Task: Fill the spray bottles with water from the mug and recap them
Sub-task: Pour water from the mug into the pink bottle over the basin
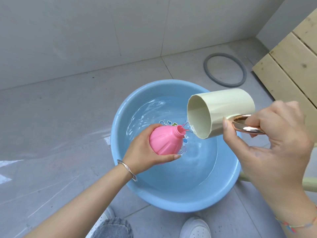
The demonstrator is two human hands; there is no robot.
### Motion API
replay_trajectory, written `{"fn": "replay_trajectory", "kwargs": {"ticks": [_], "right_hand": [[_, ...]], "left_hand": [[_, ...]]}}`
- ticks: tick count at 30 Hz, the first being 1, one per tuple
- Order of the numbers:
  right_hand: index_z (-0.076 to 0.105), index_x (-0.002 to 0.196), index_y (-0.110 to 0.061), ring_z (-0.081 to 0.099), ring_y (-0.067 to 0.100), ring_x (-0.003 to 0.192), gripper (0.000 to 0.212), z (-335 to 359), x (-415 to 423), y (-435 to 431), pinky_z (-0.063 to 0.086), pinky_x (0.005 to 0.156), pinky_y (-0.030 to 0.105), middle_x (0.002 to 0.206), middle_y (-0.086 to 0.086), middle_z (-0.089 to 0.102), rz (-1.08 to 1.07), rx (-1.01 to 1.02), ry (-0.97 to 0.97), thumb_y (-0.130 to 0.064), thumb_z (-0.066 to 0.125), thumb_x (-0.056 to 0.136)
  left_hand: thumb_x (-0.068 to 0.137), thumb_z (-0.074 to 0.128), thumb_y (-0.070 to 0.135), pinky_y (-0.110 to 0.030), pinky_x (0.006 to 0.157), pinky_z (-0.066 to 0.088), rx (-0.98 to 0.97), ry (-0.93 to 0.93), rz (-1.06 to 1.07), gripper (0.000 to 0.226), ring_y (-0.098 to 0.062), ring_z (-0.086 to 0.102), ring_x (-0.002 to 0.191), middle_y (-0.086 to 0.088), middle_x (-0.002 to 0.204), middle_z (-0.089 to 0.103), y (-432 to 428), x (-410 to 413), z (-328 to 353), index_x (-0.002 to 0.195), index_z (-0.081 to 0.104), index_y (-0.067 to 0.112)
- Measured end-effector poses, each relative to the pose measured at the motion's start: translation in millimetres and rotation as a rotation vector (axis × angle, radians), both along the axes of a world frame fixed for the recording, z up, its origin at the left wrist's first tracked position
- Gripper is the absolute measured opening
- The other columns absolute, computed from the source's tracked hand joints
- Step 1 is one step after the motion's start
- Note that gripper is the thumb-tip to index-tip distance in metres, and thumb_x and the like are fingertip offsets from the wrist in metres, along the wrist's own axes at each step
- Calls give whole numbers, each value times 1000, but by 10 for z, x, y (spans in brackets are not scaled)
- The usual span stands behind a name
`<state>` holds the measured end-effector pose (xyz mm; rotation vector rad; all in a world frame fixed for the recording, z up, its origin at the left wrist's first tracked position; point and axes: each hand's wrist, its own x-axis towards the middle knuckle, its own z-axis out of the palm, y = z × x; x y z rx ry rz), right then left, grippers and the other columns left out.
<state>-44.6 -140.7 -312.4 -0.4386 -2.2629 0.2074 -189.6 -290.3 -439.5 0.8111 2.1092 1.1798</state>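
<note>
My left hand [142, 152] grips a round pink spray bottle [164, 140] with no cap, tilted so its open neck points right, above a blue basin [171, 196] of water. My right hand [274, 140] holds a cream mug [228, 107] by its shiny gold handle. The mug is tipped on its side with its mouth facing left. A thin stream of water runs from the mug's lower rim to the bottle's neck. No cap is in view.
The basin stands on a grey tiled floor, wet at the left. A grey rubber ring [224, 69] lies behind the basin. A wooden slatted panel [291, 62] stands at the right. My white shoes [195, 227] are just below the basin.
</note>
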Motion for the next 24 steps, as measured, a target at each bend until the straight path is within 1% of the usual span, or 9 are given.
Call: {"fn": "replay_trajectory", "kwargs": {"ticks": [4,8,10,12,15,18,20,22,24], "right_hand": [[53,60,-4,29,16,73,31,-3,-22,-31,26,69,33,59,7,43,36,71,-7,-16,69,84],[53,58,-5,26,11,76,32,-13,-46,-53,27,78,25,68,-5,34,74,122,-13,-15,69,84],[53,58,-6,28,16,71,32,-21,-56,-57,27,82,23,67,-6,34,93,160,-16,-15,69,85],[53,59,-7,33,20,70,31,-33,-64,-61,26,84,21,61,-1,42,117,199,-13,-14,69,84],[51,63,-9,36,22,70,28,-54,-72,-62,26,82,25,57,5,49,151,262,-19,-12,69,84],[55,57,-5,37,23,69,29,-72,-82,-77,28,74,32,56,7,52,177,331,-48,-10,69,83],[55,58,-5,37,23,69,28,-78,-89,-91,28,75,32,56,7,52,194,362,-50,-9,69,82],[53,61,-8,37,22,69,27,-85,-88,-85,26,79,30,57,5,50,191,337,-40,-11,69,83],[50,65,-10,35,20,70,28,-87,-66,-38,24,78,30,60,0,43,154,248,-16,-14,68,85]], "left_hand": [[47,88,60,-13,80,46,-6,-2,-7,81,8,57,96,26,106,60,10,14,-12,116,50,44],[46,88,60,-18,83,49,2,-2,-4,81,6,58,96,25,106,60,11,23,-19,116,50,42],[43,83,66,-21,84,50,1,-2,-2,82,6,58,96,26,106,60,8,24,-18,115,49,45],[41,80,69,-20,85,50,1,-3,2,83,6,58,97,27,106,59,11,23,-16,115,48,47],[40,80,70,-19,86,49,-4,-2,8,85,6,58,99,26,108,59,14,26,-14,116,48,47],[44,88,61,-13,83,46,-3,-6,3,84,8,57,99,25,108,59,12,34,-13,117,48,46],[47,89,56,-12,81,46,-2,-6,0,81,9,56,98,26,108,59,14,34,-13,117,49,45],[47,89,57,-13,82,47,0,-14,3,82,7,57,98,25,108,60,13,32,-15,118,49,43],[45,87,61,-11,81,46,7,-30,11,83,9,56,98,27,107,59,9,30,-14,116,49,45]]}}
